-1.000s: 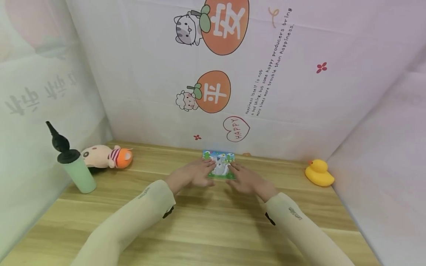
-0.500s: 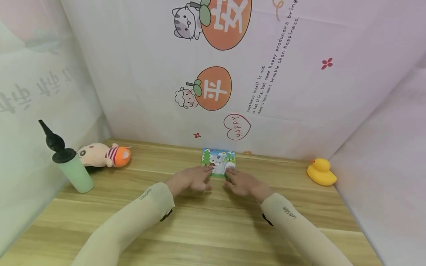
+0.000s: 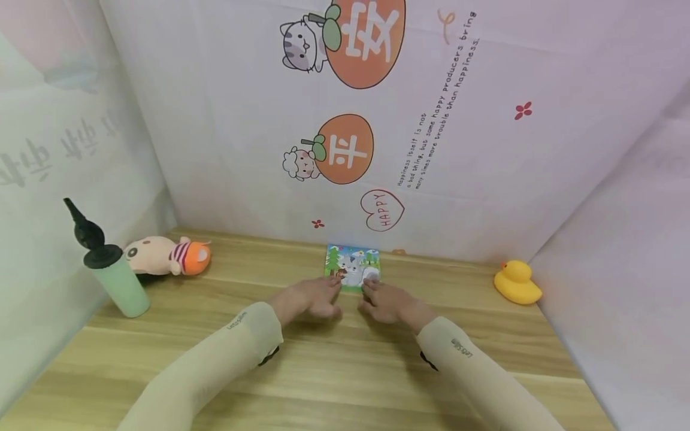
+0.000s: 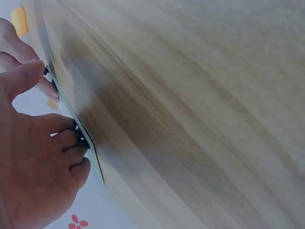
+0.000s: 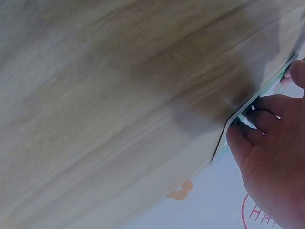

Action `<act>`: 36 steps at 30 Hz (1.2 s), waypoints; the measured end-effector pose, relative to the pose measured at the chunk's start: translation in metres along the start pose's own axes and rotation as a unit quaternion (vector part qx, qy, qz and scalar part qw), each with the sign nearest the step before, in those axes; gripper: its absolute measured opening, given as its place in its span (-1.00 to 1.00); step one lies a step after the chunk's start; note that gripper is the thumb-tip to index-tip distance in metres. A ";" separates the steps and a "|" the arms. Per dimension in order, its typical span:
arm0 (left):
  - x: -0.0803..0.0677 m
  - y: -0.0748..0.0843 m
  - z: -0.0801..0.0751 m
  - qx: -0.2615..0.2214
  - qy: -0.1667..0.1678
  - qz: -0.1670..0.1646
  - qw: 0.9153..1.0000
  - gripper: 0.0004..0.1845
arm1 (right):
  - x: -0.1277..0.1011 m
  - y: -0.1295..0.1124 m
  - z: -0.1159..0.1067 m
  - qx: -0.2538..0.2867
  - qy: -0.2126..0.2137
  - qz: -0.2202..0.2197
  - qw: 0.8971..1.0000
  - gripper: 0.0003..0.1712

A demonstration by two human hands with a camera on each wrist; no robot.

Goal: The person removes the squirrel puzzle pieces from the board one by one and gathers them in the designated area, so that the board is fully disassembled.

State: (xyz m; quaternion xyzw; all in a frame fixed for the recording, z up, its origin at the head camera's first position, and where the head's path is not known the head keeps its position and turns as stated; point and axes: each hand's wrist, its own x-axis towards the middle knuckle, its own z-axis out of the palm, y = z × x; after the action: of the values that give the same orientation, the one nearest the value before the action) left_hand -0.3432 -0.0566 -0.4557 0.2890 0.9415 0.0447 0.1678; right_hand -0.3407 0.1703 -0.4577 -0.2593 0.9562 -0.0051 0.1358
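Note:
A small colourful picture board with a grey cat on it lies flat on the wooden table, close to the back wall. My left hand is at its near left corner and my right hand at its near right corner. In the left wrist view the left hand has its fingers curled against the board's thin dark edge, thumb above. In the right wrist view the right hand curls its fingertips on the board's edge the same way.
A green bottle with a black pointed lid stands at the left, a plush toy lying behind it. A yellow rubber duck sits at the right. Printed cloth walls close in the back and both sides.
Both hands have slid back off the top of the picture board toward me and now sit at its near edge, showing more of the picture. The board has not moved.

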 end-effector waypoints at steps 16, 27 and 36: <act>-0.010 0.003 0.006 0.023 -0.009 -0.004 1.000 -0.07 | -0.006 -0.011 0.005 0.008 -0.009 -0.004 1.000 -0.21; -0.030 0.012 0.011 0.073 -0.019 0.009 0.997 -0.02 | -0.027 -0.026 0.006 0.008 -0.015 0.001 1.000 -0.19; -0.054 0.028 0.023 0.132 -0.024 0.025 0.991 -0.06 | -0.055 -0.043 0.014 -0.018 -0.017 -0.005 1.000 -0.16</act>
State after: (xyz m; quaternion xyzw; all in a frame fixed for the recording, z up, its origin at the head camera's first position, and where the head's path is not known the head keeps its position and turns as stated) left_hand -0.2785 -0.0643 -0.4564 0.3329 0.9273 -0.0828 0.1496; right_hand -0.2706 0.1613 -0.4542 -0.2665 0.9524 0.0159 0.1471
